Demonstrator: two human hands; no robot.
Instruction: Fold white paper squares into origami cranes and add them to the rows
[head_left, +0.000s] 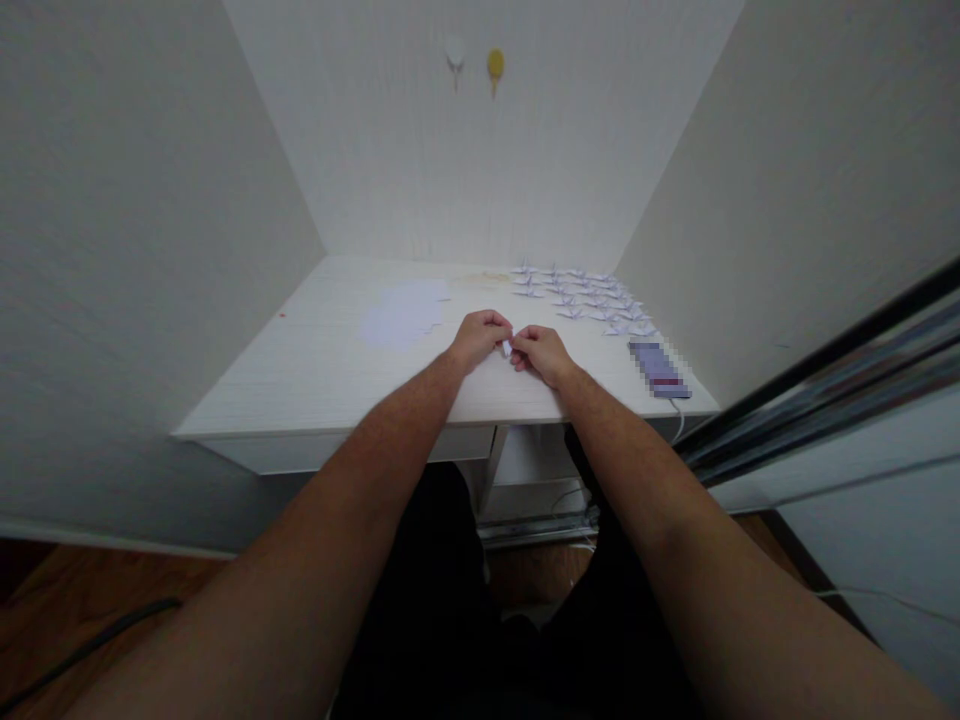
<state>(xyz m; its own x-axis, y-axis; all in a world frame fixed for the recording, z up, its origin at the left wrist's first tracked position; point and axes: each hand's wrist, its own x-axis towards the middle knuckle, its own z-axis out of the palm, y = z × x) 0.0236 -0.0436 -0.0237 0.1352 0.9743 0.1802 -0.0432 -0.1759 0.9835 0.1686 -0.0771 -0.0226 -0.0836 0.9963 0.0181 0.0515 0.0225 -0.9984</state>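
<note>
Pinching white paper (506, 349), left hand (478, 338) and right hand (546, 353) half-hide it.

Left hand (482, 340) and right hand (544, 353) close together, fingers (496, 319) bent, both arms (382, 450) outstretched.

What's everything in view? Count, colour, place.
Paper piece: 1, white, between the hands
Paper cranes: roughly 20, overlapping, white, desk's far right
Phone: 1, pixelated purple-grey, desk's right
White cables: at least 2, white, by phone and lower right
Desk: 1, white, centre
Wall hooks: 2, white and yellow, back wall
Walls: 3, pale, around desk
Shelf: at least 1, white, under desk
Black cable: 1, black, lower left
Floor: 1, brown, below
Trousers: 1 pair, black, below desk edge
Hands: 2, bare, left and right, at desk's front
</note>
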